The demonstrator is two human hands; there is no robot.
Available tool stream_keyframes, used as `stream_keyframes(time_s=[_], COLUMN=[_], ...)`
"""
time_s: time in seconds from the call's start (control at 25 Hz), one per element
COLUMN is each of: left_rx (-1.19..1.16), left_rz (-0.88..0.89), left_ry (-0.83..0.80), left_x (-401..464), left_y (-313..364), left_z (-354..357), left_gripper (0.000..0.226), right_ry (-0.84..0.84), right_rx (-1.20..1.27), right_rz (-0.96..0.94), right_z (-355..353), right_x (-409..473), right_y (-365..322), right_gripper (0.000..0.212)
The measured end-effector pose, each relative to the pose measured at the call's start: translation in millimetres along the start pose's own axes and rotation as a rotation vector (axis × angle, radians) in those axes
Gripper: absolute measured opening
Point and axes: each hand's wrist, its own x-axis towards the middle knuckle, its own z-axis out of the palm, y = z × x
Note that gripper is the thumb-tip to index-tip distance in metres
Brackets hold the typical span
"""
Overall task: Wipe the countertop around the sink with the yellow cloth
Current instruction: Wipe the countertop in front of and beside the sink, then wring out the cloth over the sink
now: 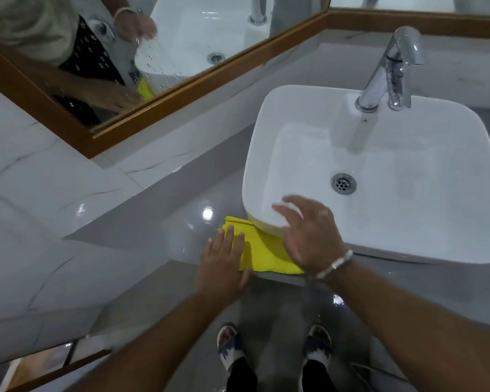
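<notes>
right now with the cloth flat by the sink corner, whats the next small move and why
Probably press the left hand down and slide the yellow cloth leftward along the grey countertop. The cloth lies flat at the near left corner of the sink, the left fingers rest on it, and the right hand hovers open above it, gripping nothing. The counter stretch to the left looks bare.

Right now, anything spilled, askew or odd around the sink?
Nothing damaged or spilled. Small oddities: the yellow cloth has one corner tucked under the sink edge, and water droplets streak the mirror. The left hand lies flat on the cloth; the right hand is open above it.
</notes>
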Motion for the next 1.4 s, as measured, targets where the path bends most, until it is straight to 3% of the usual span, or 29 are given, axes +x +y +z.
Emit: stream_keyframes(time_s=[0.04, 0.12, 0.16, 0.24, 0.32, 0.36, 0.4, 0.48, 0.6, 0.68, 0.72, 0.8, 0.88, 0.96, 1.04, 1.08, 1.16, 1.2, 1.28, 1.4], left_rx=[0.068, 0.13, 0.142, 0.141, 0.128, 0.13, 0.136, 0.137, 0.152, 0.134, 0.093, 0.009, -0.053, -0.137, -0.36, -0.551, -0.828, -0.781, -0.342, 0.252], left_rz=[0.13, 0.288, 0.334, 0.418, 0.475, 0.512, 0.551, 0.591, 0.568, 0.493, 0.466, 0.477, 0.534, 0.558, 0.591, 0.592, 0.569, 0.606, 0.696, 0.514], left_ry=[-0.019, -0.041, -0.053, -0.062, -0.046, -0.031, -0.02, -0.025, 0.007, 0.093, 0.133, 0.174, 0.231, 0.353, 0.456, 0.445, 0.368, 0.395, 0.431, 0.086], left_x=[6, 22, 27, 33, 33, 31, 30, 29, 20, 4, -7, -29, -34, -18, 10, 26, 59, 81, 125, 159], left_y=[-22, -50, -58, -64, -69, -74, -78, -83, -85, -83, -81, -72, -51, -15, 36, 62, 106, 123, 148, 181], left_z=[-1, -6, -9, -11, -8, -5, -2, -2, -7, -10, -11, -12, -21, -42, -70, -89, -126, -142, -172, -200], left_gripper=[0.082, 0.079, 0.075, 0.059, 0.041, 0.032, 0.024, 0.013, 0.021, 0.047, 0.061, 0.084, 0.095, 0.094, 0.088, 0.085, 0.069, 0.055, 0.036, 0.019], right_ry=[-0.032, -0.345, -0.522, -0.72, -0.767, -0.744, -0.715, -0.673, -0.719, -0.811, -0.839, -0.86, -0.887, -1.073, -1.323, -1.407, -1.493, -1.503, -1.476, -1.354], right_rx=[-0.051, -0.126, -0.16, -0.177, -0.227, -0.307, -0.404, -0.52, -0.54, -0.34, -0.099, 0.615, 1.157, 1.331, 1.324, 1.279, 1.118, 1.033, 0.899, 0.69], right_rz=[-0.116, -0.226, -0.144, 0.191, 0.408, 0.426, 0.431, 0.44, 0.376, 0.429, 0.523, 0.91, 1.079, 0.997, 0.852, 0.799, 0.732, 0.716, 0.755, 0.871], right_z=[5, 26, 40, 65, 83, 88, 92, 97, 98, 84, 72, 43, 1, -43, -86, -105, -138, -153, -182, -207], right_x=[-20, -58, -68, -66, -51, -43, -38, -33, -31, -26, -23, -18, -12, -2, 15, 26, 47, 56, 73, 80], right_y=[-6, -19, -21, -18, -19, -22, -26, -32, -36, -43, -47, -54, -56, -43, -28, -19, -2, 10, 42, 97], right_gripper=[0.04, 0.041, 0.052, 0.093, 0.122, 0.124, 0.119, 0.088, 0.042, 0.032, 0.025, 0.007, 0.007, 0.004, 0.029, 0.038, 0.034, 0.027, 0.017, 0.023])
